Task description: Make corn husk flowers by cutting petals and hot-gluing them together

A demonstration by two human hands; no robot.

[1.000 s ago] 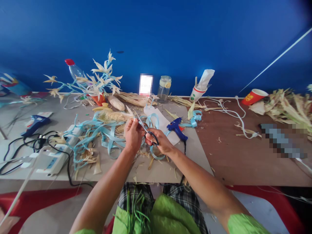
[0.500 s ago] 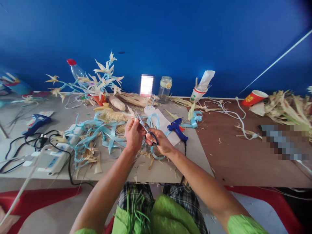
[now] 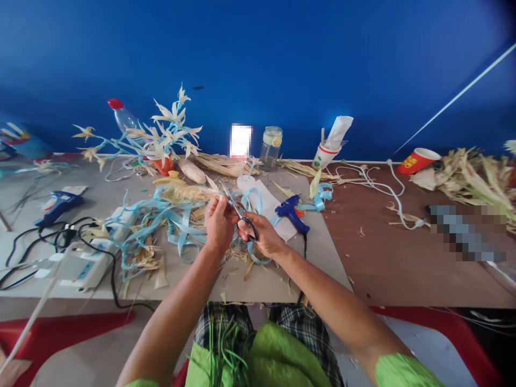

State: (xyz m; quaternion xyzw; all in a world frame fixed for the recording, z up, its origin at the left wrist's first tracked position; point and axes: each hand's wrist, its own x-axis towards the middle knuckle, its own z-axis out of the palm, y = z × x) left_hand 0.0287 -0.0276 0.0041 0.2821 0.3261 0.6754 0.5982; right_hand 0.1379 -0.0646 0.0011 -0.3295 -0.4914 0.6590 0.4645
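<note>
The grey board (image 3: 266,287) is running along the table's front edge beneath both forearms, and its right edge is slanting away toward the blue wall (image 3: 258,64), with brown tabletop (image 3: 379,269) spreading beyond it and giving the right side the wider room. On the left, space is narrowing: light-blue ribbons (image 3: 185,223) are tangling close beside the left hand (image 3: 219,223), and a white power strip (image 3: 86,273) is lying farther out. A blue glue gun (image 3: 291,211) is resting near the right hand (image 3: 264,235), at the side of a white sheet (image 3: 268,200). Between the hands and the front edge, husk scraps (image 3: 249,270) are scattering over the board

The scissors (image 3: 237,207) are sitting above the middle of the board, where the hands are meeting; their long axis is slanting, black handles toward the person's right, tips pointing away and leftward. The right fingers are curling closed around the handles. The left thumb and fingers are pinching together on a pale husk piece (image 3: 213,185), its tip also pointing away and leftward; how far the blades are parting, I cannot tell
</note>
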